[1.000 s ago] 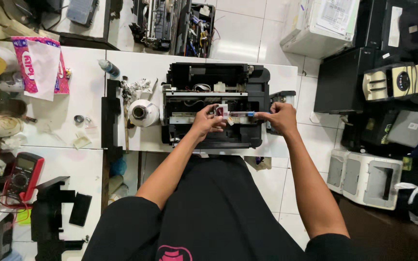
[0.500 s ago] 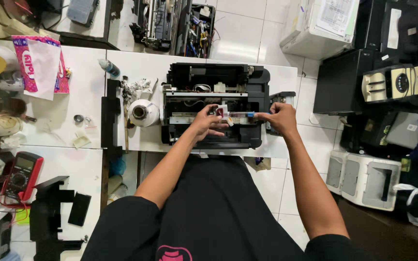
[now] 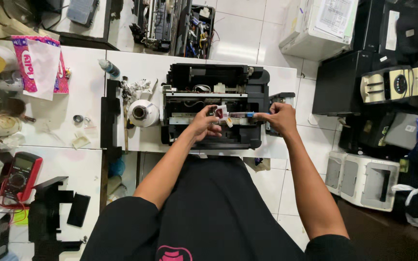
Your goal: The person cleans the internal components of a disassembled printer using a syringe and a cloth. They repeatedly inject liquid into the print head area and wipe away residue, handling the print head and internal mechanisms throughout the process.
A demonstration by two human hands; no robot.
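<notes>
Tape roll (image 3: 143, 113) left of an opened black printer (image 3: 216, 104) at frame centre; left hand (image 3: 205, 123) pinches a small cartridge (image 3: 221, 113), right hand (image 3: 280, 118) grips a syringe (image 3: 247, 115).

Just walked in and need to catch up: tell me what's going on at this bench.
A person leans over an opened black printer on a white table. The left hand pinches a small red and white part above the mechanism, while the right hand holds a thin blue-tipped tool pointed at it. A white roll sits beside the printer, and a red multimeter lies further left.

Black printer (image 3: 216, 104), white table (image 3: 136, 63), red multimeter (image 3: 19, 176), pink-and-white packet (image 3: 39, 65).
</notes>
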